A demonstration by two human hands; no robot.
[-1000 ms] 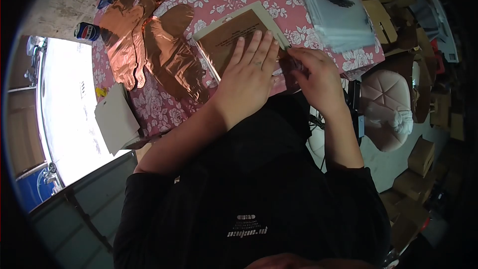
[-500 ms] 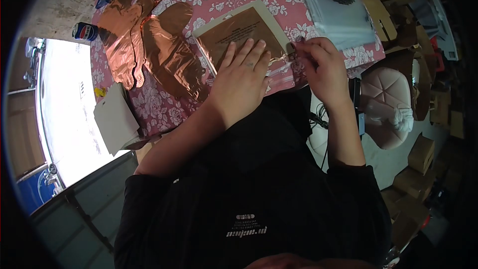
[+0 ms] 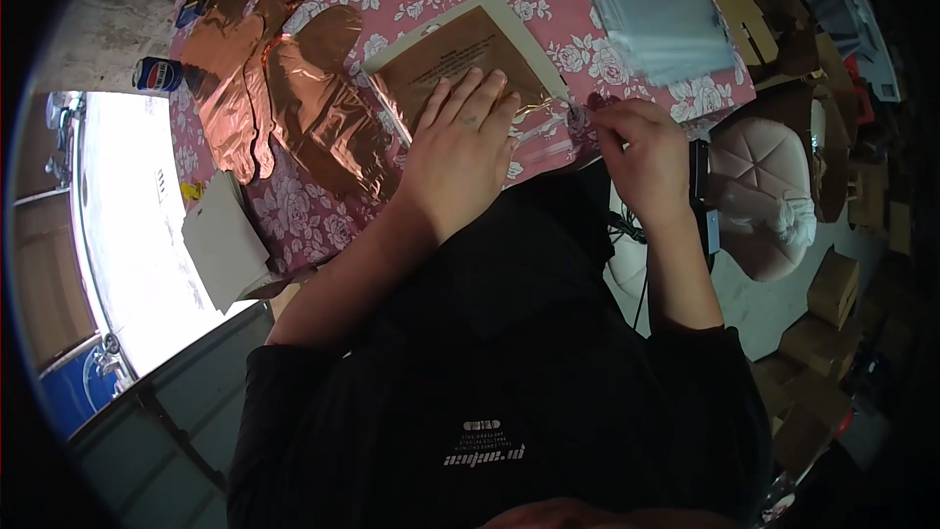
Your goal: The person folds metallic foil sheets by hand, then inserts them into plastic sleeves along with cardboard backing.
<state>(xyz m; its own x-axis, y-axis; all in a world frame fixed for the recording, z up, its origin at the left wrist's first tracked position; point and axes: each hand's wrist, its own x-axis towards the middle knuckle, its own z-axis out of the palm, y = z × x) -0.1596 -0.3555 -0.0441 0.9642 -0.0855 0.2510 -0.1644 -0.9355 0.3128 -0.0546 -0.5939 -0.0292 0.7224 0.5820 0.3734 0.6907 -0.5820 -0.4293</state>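
Note:
A clear plastic bag (image 3: 534,142) lies on the pink floral tablecloth (image 3: 304,225). Inside it is a copper-coloured sheet (image 3: 406,88) with small printed text, in front of a pale card (image 3: 524,34). My left hand (image 3: 462,142) rests flat on the bag's lower part, fingers stretched out. Just right of the bag's open-looking edge, my right hand (image 3: 641,157) has its thumb and fingers closed in a pinch. What sits between those fingertips is too small and dark to make out.
Shiny copper foil pieces (image 3: 318,88) spread over the table's left side. A stack of clear plastic bags (image 3: 651,10) lies at the back right. White cards (image 3: 227,240) stand by the left edge, near a blue can (image 3: 157,74). A padded stool (image 3: 759,186) is at right.
My right hand has shifted slightly down and away from the bag's corner, its fingers still pinched. My left hand stays flat on the bag. The whole view has tilted a little.

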